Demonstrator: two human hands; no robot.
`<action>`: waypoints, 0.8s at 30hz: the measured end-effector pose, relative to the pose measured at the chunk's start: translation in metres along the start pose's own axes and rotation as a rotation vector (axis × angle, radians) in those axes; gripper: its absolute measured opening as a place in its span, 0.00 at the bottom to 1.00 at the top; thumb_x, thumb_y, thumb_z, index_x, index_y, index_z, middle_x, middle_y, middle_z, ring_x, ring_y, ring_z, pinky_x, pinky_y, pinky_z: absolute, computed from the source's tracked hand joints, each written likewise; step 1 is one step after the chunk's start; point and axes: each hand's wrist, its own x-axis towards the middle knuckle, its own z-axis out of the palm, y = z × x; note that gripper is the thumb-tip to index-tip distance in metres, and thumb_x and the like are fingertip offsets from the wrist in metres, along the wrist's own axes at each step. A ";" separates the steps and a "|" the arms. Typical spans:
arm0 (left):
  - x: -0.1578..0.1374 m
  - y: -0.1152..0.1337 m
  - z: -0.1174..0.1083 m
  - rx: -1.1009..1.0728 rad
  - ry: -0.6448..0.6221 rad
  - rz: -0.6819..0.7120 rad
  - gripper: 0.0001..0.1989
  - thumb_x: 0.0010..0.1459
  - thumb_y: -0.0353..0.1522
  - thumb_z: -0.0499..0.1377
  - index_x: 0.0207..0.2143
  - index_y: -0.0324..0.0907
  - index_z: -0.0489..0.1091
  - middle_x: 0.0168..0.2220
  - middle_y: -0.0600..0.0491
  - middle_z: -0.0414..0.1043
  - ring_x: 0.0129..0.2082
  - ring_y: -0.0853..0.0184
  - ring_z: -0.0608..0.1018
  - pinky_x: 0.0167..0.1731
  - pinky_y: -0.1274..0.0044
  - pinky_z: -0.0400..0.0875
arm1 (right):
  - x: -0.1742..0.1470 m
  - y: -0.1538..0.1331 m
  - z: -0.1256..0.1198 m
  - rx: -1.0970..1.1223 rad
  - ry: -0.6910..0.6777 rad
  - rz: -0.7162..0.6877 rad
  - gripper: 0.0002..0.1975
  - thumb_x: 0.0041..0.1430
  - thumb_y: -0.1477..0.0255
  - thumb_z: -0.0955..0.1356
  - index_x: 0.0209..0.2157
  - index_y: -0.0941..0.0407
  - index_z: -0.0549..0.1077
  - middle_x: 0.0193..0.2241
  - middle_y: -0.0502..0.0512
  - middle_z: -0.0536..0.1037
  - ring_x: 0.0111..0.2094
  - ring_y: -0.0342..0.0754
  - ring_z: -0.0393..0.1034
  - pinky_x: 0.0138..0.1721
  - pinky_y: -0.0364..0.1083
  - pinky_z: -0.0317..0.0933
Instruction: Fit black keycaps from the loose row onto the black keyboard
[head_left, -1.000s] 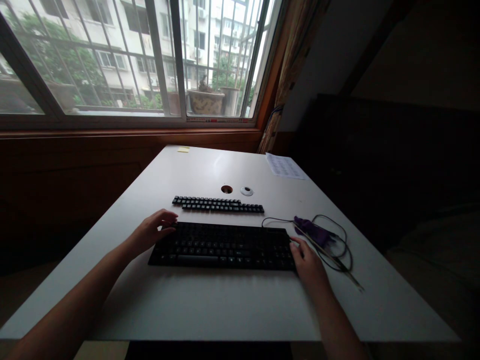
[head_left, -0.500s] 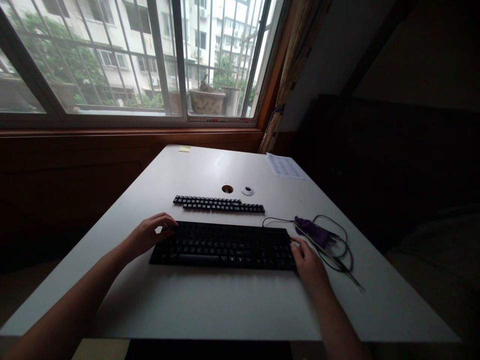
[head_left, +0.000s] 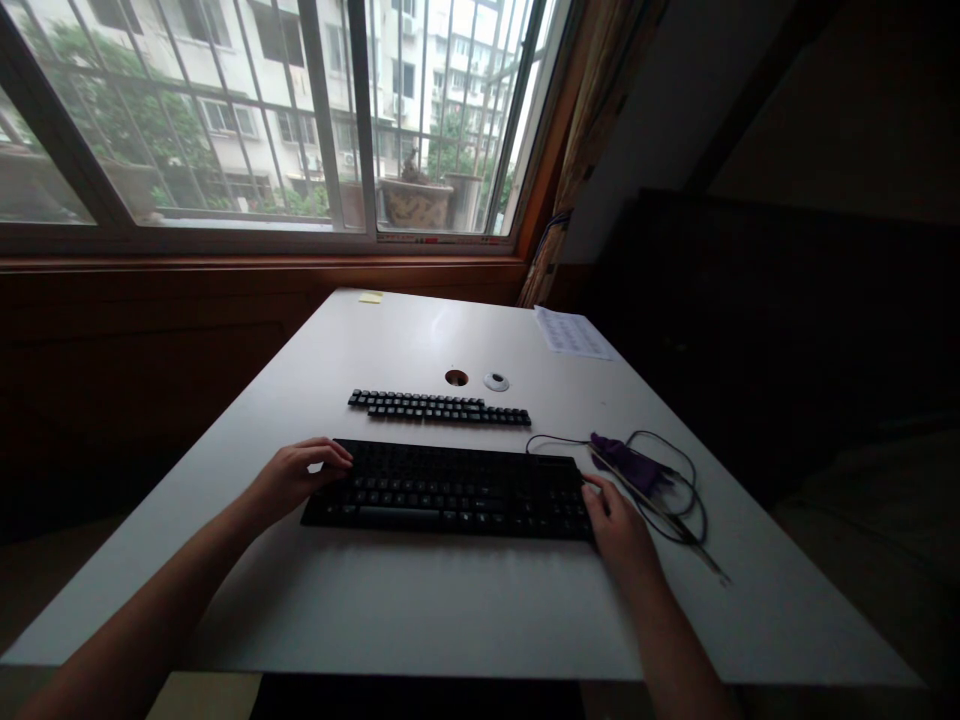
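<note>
A black keyboard lies flat on the white desk, its lower rows showing key caps and its upper rows too dark to make out. Over its upper left corner is my left hand, thumb and fingertips drawn together; anything between them is too small to see. My right hand grips the keyboard's right edge, thumb on top and the other fingers along the side. Behind the keyboard, black key caps stand in staggered rows, touching neither hand.
A purple cloth, a looped cable and a thin stick-like tool lie to the right. Farther back are a round cable hole, its white cover, a printed sheet and a yellow note.
My left thumb and fingertips have closed together at the keyboard's upper left corner, where a gap showed before. My right hand and the keyboard have hardly moved.
</note>
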 end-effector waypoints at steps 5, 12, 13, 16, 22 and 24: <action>0.000 0.000 -0.003 0.031 -0.033 0.011 0.07 0.67 0.34 0.63 0.40 0.47 0.83 0.42 0.50 0.84 0.42 0.64 0.83 0.43 0.73 0.78 | 0.000 0.003 0.001 0.004 0.008 -0.006 0.26 0.68 0.53 0.59 0.53 0.54 0.77 0.46 0.62 0.83 0.47 0.60 0.76 0.52 0.57 0.68; -0.002 0.001 -0.007 0.060 0.009 -0.096 0.08 0.65 0.39 0.64 0.42 0.49 0.83 0.41 0.51 0.84 0.43 0.60 0.82 0.45 0.70 0.78 | -0.001 0.000 -0.001 -0.005 0.005 -0.012 0.26 0.69 0.53 0.59 0.53 0.53 0.77 0.46 0.61 0.83 0.48 0.59 0.76 0.51 0.55 0.68; -0.003 0.001 -0.006 0.050 0.026 -0.123 0.09 0.65 0.40 0.64 0.42 0.49 0.83 0.40 0.51 0.84 0.42 0.60 0.82 0.44 0.70 0.78 | -0.002 -0.001 -0.001 -0.007 0.003 -0.012 0.26 0.69 0.53 0.59 0.53 0.53 0.77 0.46 0.61 0.83 0.48 0.59 0.76 0.51 0.55 0.68; -0.004 0.002 -0.002 0.010 0.084 -0.207 0.13 0.63 0.45 0.65 0.41 0.49 0.83 0.41 0.50 0.84 0.42 0.59 0.83 0.44 0.69 0.79 | -0.002 -0.001 -0.001 -0.008 -0.003 -0.004 0.26 0.69 0.53 0.59 0.54 0.53 0.77 0.46 0.62 0.83 0.48 0.59 0.76 0.52 0.56 0.68; -0.005 0.010 0.001 -0.037 0.121 -0.267 0.17 0.62 0.50 0.65 0.37 0.47 0.83 0.40 0.48 0.84 0.42 0.58 0.83 0.42 0.67 0.80 | -0.002 -0.001 -0.001 0.006 0.004 -0.006 0.25 0.69 0.53 0.59 0.53 0.53 0.77 0.48 0.62 0.82 0.50 0.60 0.76 0.53 0.57 0.67; -0.006 0.011 0.001 -0.049 0.122 -0.247 0.18 0.62 0.51 0.65 0.36 0.47 0.82 0.40 0.48 0.85 0.43 0.58 0.83 0.43 0.67 0.81 | -0.002 0.000 0.000 0.006 0.009 -0.013 0.25 0.69 0.53 0.59 0.53 0.53 0.77 0.48 0.62 0.83 0.50 0.60 0.76 0.53 0.57 0.67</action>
